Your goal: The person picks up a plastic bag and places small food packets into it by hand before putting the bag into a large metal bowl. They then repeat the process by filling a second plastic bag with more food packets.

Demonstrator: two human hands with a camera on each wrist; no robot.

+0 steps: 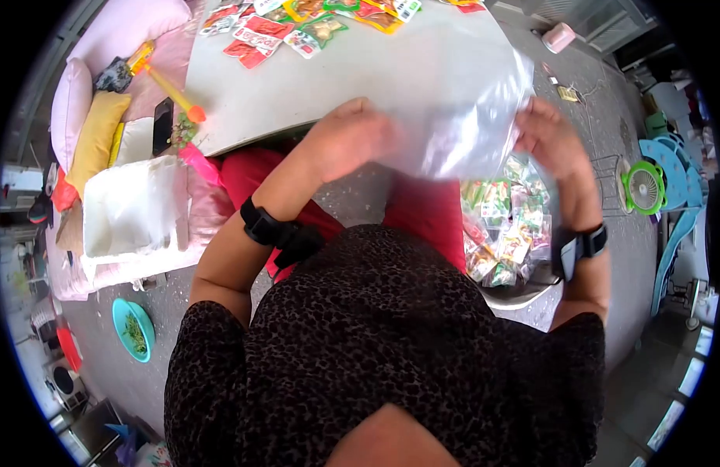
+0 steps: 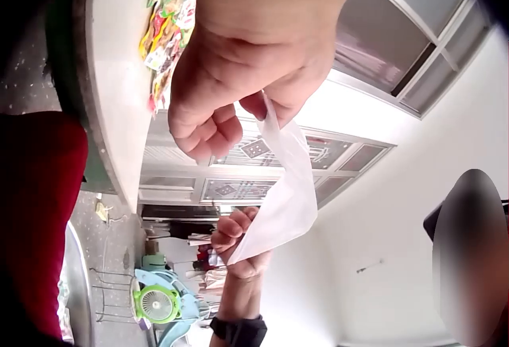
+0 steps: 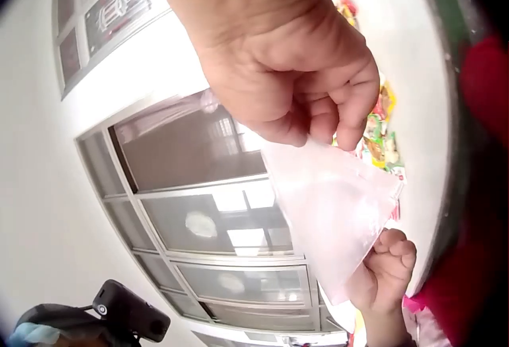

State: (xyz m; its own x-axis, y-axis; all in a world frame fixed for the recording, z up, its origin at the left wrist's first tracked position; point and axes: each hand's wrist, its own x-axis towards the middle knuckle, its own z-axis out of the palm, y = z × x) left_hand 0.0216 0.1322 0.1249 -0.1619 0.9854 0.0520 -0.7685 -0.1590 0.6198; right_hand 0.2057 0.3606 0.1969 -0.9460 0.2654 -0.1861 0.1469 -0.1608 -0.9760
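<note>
A clear plastic bag [image 1: 461, 128] is stretched between both hands, over the near edge of the table and the person's lap. The left hand [image 1: 351, 142] pinches one side of the bag; the left wrist view has the plastic [image 2: 288, 192] hanging between thumb and fingers. At the opposite side, the right hand [image 1: 553, 144] grips the bag's edge between thumb and fingertips, close up in the right wrist view. Nothing shows inside the bag. Colourful snack packets [image 1: 323, 31] lie on the table beyond it. Below the right forearm, more small packets [image 1: 506, 222] fill a basin.
The white table [image 1: 251, 101] has a rounded near edge. The basin's rim [image 1: 523, 300] is beside the right leg. To the left are a white foam box [image 1: 134, 206], a phone [image 1: 164, 126] and pillows; a turquoise bowl [image 1: 134, 331] of greens and a green fan [image 1: 644, 188] stand farther out.
</note>
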